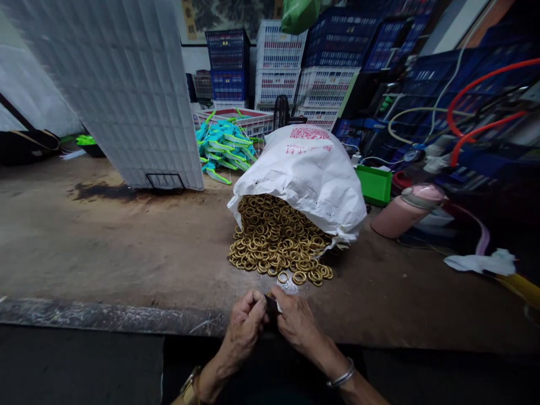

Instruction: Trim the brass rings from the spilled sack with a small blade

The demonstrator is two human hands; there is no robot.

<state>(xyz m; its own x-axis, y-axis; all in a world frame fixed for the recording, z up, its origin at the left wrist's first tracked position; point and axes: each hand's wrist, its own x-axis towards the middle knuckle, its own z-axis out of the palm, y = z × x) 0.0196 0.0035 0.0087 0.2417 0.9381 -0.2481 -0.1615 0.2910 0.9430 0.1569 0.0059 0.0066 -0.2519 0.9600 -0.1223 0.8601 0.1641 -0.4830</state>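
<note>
My left hand (247, 316) and my right hand (298, 322) meet over the table's front edge, fingers closed in pinches. A small dark piece (271, 309) shows between them, with a pale bit by the right fingers. Its kind is too hidden to name, and what the left fingertips pinch is covered. Just beyond, a heap of brass-coloured rings (278, 247) spills from the mouth of a white woven sack (314, 171) lying on its side. A few loose rings (299, 278) lie nearest my hands.
A tall ribbed pale panel (139, 101) stands on the worn table (126, 242) at left. Behind are a turquoise-and-green pile (228, 145) and stacked crates (278, 50). To the right are a green tray (374, 185), a pink bottle (407, 211) and an orange hose (458, 101).
</note>
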